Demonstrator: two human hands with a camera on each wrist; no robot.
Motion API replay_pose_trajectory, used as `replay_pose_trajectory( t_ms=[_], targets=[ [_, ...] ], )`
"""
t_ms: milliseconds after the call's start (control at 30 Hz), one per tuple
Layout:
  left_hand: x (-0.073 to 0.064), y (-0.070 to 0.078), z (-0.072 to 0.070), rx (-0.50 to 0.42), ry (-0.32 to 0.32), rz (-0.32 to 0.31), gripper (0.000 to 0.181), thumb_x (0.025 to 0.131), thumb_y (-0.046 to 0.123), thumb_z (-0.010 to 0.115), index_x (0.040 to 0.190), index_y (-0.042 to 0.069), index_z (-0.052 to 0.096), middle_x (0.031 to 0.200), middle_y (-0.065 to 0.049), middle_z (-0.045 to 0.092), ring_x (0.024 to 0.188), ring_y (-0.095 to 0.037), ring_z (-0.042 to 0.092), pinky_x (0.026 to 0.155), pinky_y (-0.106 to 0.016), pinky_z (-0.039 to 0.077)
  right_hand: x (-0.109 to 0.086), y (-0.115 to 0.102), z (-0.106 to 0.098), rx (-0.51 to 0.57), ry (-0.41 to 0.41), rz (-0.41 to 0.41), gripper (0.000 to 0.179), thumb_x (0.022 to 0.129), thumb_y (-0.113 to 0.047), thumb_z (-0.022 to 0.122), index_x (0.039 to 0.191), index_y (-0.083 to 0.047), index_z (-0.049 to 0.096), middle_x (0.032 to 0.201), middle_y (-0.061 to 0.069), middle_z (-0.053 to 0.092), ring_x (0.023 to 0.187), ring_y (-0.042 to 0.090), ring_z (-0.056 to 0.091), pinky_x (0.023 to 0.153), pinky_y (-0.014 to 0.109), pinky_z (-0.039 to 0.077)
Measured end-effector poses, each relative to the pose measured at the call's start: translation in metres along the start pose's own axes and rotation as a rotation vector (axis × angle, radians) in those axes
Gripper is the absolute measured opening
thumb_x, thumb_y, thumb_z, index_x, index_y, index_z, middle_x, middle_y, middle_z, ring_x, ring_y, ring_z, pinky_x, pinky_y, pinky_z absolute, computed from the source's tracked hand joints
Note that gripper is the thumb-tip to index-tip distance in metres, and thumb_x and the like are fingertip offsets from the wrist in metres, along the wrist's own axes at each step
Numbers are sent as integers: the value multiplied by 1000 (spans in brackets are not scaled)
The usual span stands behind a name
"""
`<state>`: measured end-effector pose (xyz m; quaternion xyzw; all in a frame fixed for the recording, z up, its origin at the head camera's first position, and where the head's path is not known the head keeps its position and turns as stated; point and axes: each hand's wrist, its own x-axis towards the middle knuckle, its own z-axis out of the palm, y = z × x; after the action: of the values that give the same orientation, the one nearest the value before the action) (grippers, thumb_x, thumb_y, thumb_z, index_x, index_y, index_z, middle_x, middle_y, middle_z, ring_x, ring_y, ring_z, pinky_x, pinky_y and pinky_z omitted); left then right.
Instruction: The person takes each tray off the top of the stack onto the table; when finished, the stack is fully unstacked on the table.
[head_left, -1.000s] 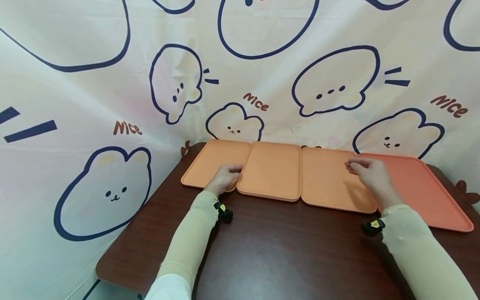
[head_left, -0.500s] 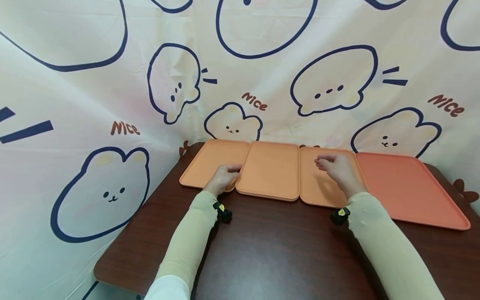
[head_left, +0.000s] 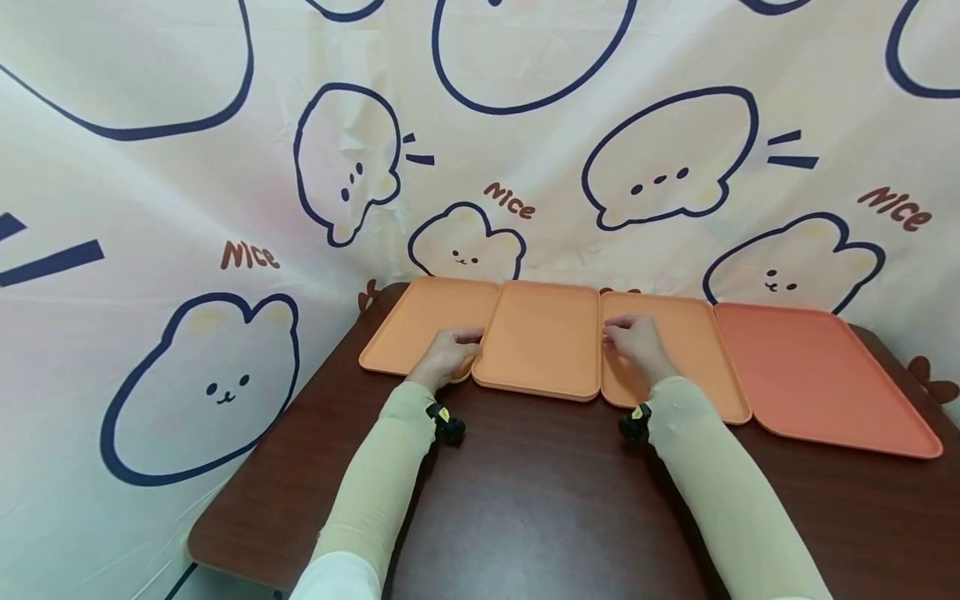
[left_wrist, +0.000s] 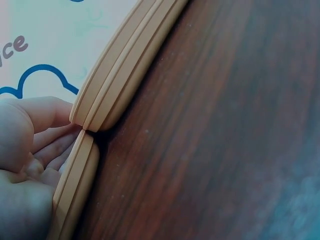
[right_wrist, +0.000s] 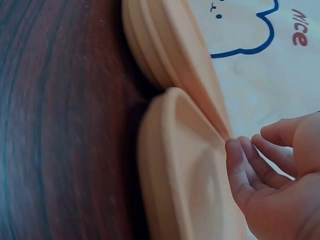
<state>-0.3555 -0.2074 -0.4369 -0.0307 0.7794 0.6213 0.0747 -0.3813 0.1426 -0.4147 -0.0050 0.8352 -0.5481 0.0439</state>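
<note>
Three light-orange trays lie side by side with a coral tray [head_left: 840, 375] at the right end. The second tray [head_left: 540, 337] sits on another of the same kind; a double rim [left_wrist: 130, 55] shows in the left wrist view. My left hand [head_left: 448, 357], over the first tray [head_left: 420, 312], holds the second tray's left edge, thumb and fingertips at the rim. My right hand [head_left: 636, 340] is over the third tray [head_left: 686, 350]. Its bent fingertips [right_wrist: 234, 147] reach the second tray's right rim, with the thumb held apart from it.
The trays stand at the far side of a dark brown wooden table [head_left: 517, 483]. Behind them hangs a white cloth [head_left: 555, 183] printed with blue-outlined cartoon animals. A black wrist camera [head_left: 448, 425] is on the left wrist and another wrist camera [head_left: 634, 422] on the right.
My right hand has moved left from the coral tray's edge, across the third tray, to the second tray's right edge. The left hand has stayed at the second tray's left edge.
</note>
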Motion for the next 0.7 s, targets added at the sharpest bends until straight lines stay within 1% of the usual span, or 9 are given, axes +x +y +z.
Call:
replay_pose_trajectory(
  t_ms=[100,200,267,400,467,500,567,633,700],
  targets=[
    [1,0,-1,0,4,0,47,108,8,62,155,11,61,161,-12,58,146,-27,56,97,-28,53,3,2,3,-40,-2,29,43,113,-20,50,148,3,61,143,25,64,117,30,67,88,32,58],
    [1,0,-1,6,3,-3,47,108,7,62,155,12,61,161,-11,57,146,-26,56,96,-28,52,5,2,7,-77,-6,47,42,113,-21,50,145,3,63,138,23,65,110,28,66,84,32,55],
    [2,0,-1,6,1,-4,47,108,7,62,155,12,61,162,-11,56,147,-26,54,98,-30,52,5,2,9,-97,-9,50,42,112,-19,51,145,4,63,139,24,64,112,30,65,88,35,56],
    [2,0,0,-1,2,2,48,107,5,63,155,10,61,161,-13,57,150,-28,53,110,-36,52,8,2,16,-152,13,48,43,111,-17,55,146,5,62,147,27,62,128,38,64,103,46,57],
    [3,0,0,-3,8,2,48,107,5,63,154,9,61,160,-14,58,150,-29,53,114,-39,51,8,1,19,-173,37,42,43,109,-16,57,146,5,63,148,27,62,130,38,64,105,48,57],
    [3,0,0,-5,10,1,48,107,5,63,154,9,61,160,-14,58,150,-29,53,115,-40,50,7,0,21,-183,50,39,41,109,-16,57,143,5,65,145,27,64,126,38,66,102,47,58],
    [3,-1,0,-4,14,1,48,107,5,63,154,9,61,160,-14,58,150,-28,53,114,-39,50,7,-1,24,-200,79,32,34,108,-14,57,134,5,71,132,25,69,109,34,68,89,42,58],
    [3,-1,0,-2,15,0,48,107,5,62,154,9,61,160,-14,58,150,-28,53,112,-37,51,6,-3,25,-207,109,27,25,106,-11,57,116,2,75,106,17,69,88,26,61,75,36,52],
    [2,-1,0,-2,13,-2,48,107,6,62,154,10,61,161,-13,57,151,-27,52,110,-36,51,5,-5,25,-201,125,28,22,105,-10,55,95,-3,73,84,8,61,73,21,50,66,33,43]
  ],
)
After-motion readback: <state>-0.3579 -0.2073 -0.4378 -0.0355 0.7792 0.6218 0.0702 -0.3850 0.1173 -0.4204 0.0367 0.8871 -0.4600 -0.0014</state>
